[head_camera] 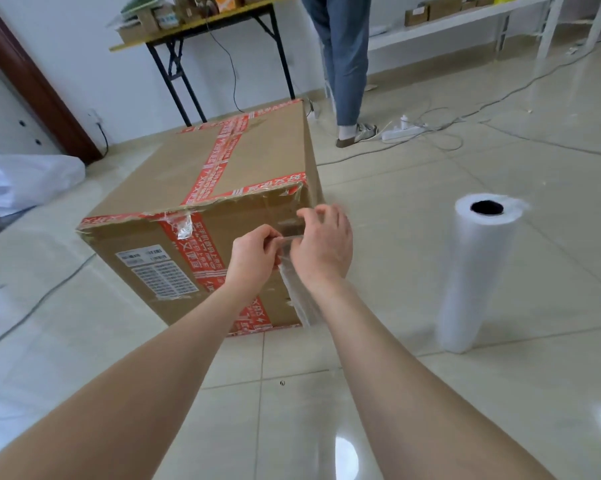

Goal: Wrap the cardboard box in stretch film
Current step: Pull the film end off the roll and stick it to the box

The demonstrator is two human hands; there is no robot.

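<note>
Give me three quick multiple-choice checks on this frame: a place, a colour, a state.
1. Where is the film roll relative to the cardboard box?
A. on top of it
B. upright on the floor to its right
C. behind it
2. What colour is the tape on the box?
A. red
B. blue
C. green
3. What are the left hand and right hand doing?
A. hanging idle
B. lifting the roll
C. pinching a strand of film
Key: B, it stands on the tiles beside the box; A, red strips cross its top; C, both pinch the strand.
</note>
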